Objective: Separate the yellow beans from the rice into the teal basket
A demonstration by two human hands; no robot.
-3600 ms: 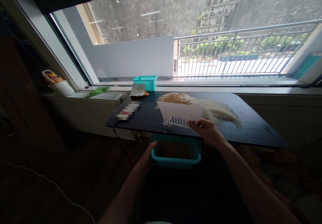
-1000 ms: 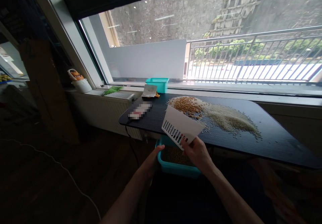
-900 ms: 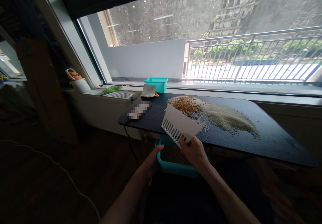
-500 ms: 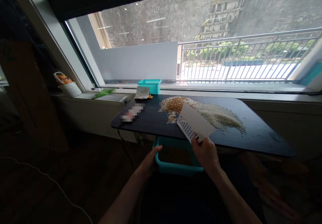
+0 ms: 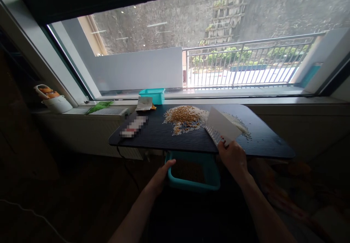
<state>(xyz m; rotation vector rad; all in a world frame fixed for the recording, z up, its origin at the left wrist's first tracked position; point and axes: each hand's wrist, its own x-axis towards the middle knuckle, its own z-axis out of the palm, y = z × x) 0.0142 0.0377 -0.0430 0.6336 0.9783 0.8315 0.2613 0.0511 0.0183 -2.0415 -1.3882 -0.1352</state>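
Observation:
My right hand (image 5: 233, 157) is closed on a white slotted scoop (image 5: 222, 130), held tilted over the right part of the black table (image 5: 164, 137), in front of a heap of white grains (image 5: 238, 124). A pile of brown beans (image 5: 184, 115) lies to the scoop's left. My left hand (image 5: 162, 173) grips the left rim of a teal tub (image 5: 210, 179) held below the table's near edge; brown beans lie inside it.
A second teal tub (image 5: 152, 94) and a paper packet (image 5: 144, 104) stand at the table's back left. A blurred small object (image 5: 133, 125) lies on the left part. A white pot (image 5: 57, 104) and green cloth (image 5: 98, 106) sit on the radiator ledge. Window ahead.
My right hand has carried the scoop from the table's near edge over the tub rightward and back over the grains. The left hand still holds the tub. The view has shifted.

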